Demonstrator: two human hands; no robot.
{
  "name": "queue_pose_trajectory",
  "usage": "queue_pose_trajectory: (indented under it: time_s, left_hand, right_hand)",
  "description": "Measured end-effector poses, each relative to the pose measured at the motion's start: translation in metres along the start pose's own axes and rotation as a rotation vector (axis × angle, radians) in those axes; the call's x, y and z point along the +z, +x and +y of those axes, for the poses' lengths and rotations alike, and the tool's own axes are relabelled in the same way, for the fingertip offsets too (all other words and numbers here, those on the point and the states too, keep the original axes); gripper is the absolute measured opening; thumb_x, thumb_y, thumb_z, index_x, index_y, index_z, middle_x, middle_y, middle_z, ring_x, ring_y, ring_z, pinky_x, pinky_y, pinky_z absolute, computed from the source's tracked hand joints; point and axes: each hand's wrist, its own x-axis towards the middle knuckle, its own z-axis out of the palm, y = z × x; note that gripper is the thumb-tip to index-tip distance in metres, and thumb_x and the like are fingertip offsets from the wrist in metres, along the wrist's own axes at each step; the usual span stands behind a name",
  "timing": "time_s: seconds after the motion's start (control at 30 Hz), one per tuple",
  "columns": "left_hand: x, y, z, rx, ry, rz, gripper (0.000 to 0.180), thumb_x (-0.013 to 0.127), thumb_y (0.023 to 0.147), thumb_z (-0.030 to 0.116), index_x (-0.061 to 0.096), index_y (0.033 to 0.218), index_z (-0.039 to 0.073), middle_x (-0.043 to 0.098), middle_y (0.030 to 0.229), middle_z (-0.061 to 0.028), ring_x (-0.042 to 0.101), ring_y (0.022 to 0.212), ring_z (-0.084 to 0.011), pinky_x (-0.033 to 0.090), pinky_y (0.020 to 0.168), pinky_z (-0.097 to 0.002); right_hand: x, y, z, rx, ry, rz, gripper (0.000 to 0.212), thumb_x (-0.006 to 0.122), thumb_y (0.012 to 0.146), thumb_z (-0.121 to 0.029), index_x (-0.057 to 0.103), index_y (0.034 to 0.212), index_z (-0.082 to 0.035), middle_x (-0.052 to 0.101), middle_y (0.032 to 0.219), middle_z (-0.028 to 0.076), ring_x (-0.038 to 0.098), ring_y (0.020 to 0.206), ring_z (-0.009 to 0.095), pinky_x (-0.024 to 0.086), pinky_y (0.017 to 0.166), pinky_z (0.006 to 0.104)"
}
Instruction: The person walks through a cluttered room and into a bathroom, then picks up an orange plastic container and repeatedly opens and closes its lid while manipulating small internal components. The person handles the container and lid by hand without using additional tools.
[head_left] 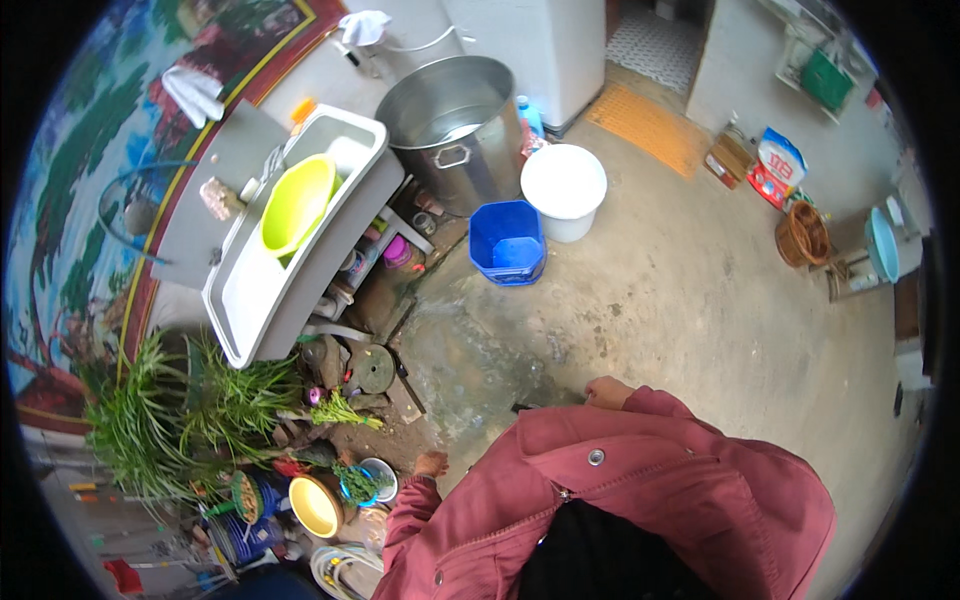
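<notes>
My left hand [432, 463] hangs low beside my red sleeve, nearest to a small white bucket [385, 492] and a bundle of green stalks [345, 410] on the ground. Its fingers are too small to read, and I see nothing held. Over the concrete floor, my right hand [608, 392] shows at the end of the other sleeve with its fingers curled in, and no object shows in it. Ahead of both hands stand a blue bucket [508, 270] and a white tub [570, 225]. A small dark thing [520, 408] shows at the jacket's edge between my hands.
A white sink [222, 310] at the left holds a lime-green basin [297, 205]. Behind the blue bucket is a large steel pot [475, 165]. Leafy potted plants [150, 420] and a yellow bowl [315, 505] crowd the lower left. An orange mat [648, 130] lies by the doorway.
</notes>
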Motion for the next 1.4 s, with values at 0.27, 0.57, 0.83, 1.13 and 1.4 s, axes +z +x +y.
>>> queue_pose_trajectory:
  time_s: [0.27, 0.57, 0.83, 1.13, 1.4]
  left_hand:
    - [0.017, 0.054, 0.000, -0.284, -0.493, -0.199, 0.024, 0.060, 0.090, 0.027, 0.063, 0.101, 0.005, 0.067, 0.087, -0.0077, 0.068, 0.077, -0.0218, 0.055, 0.062, -0.0354]
    - [-0.013, 0.112, 0.114, -0.052, -0.252, -0.192, 0.034, 0.062, 0.089, 0.022, 0.061, 0.113, -0.002, 0.068, 0.097, -0.0101, 0.068, 0.088, -0.0241, 0.055, 0.071, -0.0371]
    - [0.009, 0.152, 0.228, 1.059, 1.173, -0.294, 0.026, 0.071, 0.078, 0.026, 0.063, 0.086, 0.003, 0.066, 0.085, -0.0127, 0.068, 0.079, -0.0259, 0.054, 0.068, -0.0388]
    - [0.312, 0.117, 0.396, 0.578, 1.051, -0.550, 0.023, 0.067, 0.082, 0.024, 0.063, 0.089, 0.002, 0.066, 0.083, -0.0123, 0.068, 0.077, -0.0257, 0.054, 0.065, -0.0393]
    - [0.718, -0.058, 0.530, 0.841, 1.121, -0.873, 0.022, 0.065, 0.084, 0.021, 0.063, 0.092, 0.001, 0.066, 0.084, -0.0120, 0.068, 0.076, -0.0252, 0.055, 0.065, -0.0386]
  right_hand:
    - [-0.008, -0.032, 0.034, 0.063, -0.032, 0.034, 0.025, 0.060, 0.069, -0.020, 0.069, 0.081, 0.000, 0.065, 0.078, 0.026, 0.063, 0.076, 0.044, 0.050, 0.070, 0.0502]
    - [0.049, -0.099, 0.030, 0.394, 0.191, 0.337, 0.023, 0.059, 0.071, -0.014, 0.070, 0.085, -0.001, 0.066, 0.085, 0.025, 0.065, 0.083, 0.043, 0.051, 0.075, 0.0502]
    - [0.157, -0.196, 0.039, 0.653, 0.406, 0.276, 0.034, 0.060, 0.075, -0.017, 0.068, 0.105, -0.004, 0.067, 0.103, 0.022, 0.065, 0.101, 0.037, 0.051, 0.085, 0.0453]
    - [0.244, -0.327, 0.117, 0.721, 0.800, 0.668, 0.037, 0.067, 0.075, -0.027, 0.069, 0.103, -0.002, 0.068, 0.100, 0.021, 0.065, 0.095, 0.037, 0.052, 0.082, 0.0436]
    - [0.321, -0.534, 0.203, 1.014, 0.911, 1.031, 0.036, 0.064, 0.077, -0.019, 0.066, 0.109, -0.002, 0.068, 0.101, 0.020, 0.065, 0.097, 0.035, 0.051, 0.082, 0.0446]
